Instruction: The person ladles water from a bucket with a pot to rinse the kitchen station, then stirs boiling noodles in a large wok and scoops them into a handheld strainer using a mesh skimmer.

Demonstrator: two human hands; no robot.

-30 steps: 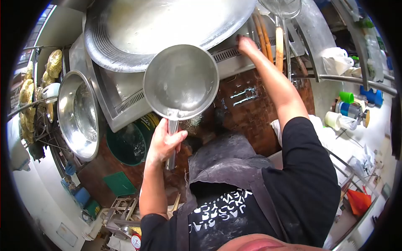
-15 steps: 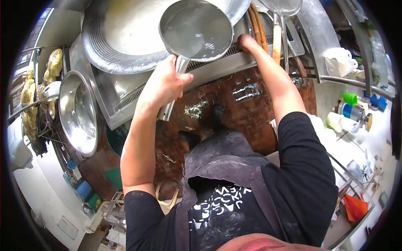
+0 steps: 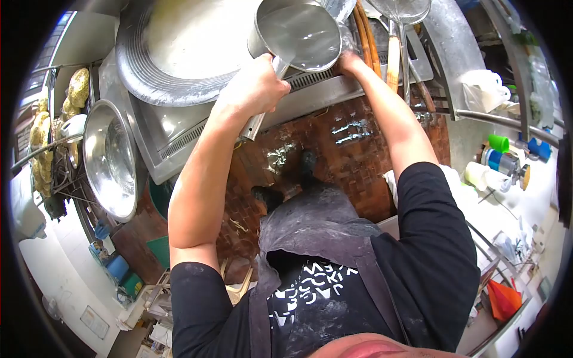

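Note:
My left hand [image 3: 255, 86] is closed around the handle of a large metal dipper [image 3: 261, 37], which contains clear liquid. The dipper tips to the right, and its liquid lies near the right lip. Beneath and behind it is a big wok [image 3: 152, 76] with a ridged rim and pale, cloudy contents. My right hand [image 3: 351, 63] is at the stove's edge, just beyond the dipper's right lip. A blurred, shiny patch shows above this hand. Its fingers are hidden, so I cannot see whether it holds anything.
Long wooden handles [image 3: 368, 39] and a wire strainer [image 3: 403, 9] rest to the right of my right hand. A shiny metal basin [image 3: 110, 161] stands on edge at left. White plastic bags [image 3: 486, 89] lie at far right. The brown tiled floor [image 3: 346, 155] looks wet.
My left hand has moved the dipper to the right and tilted it that way. My right hand has shifted only slightly, and the dipper is now closer to it.

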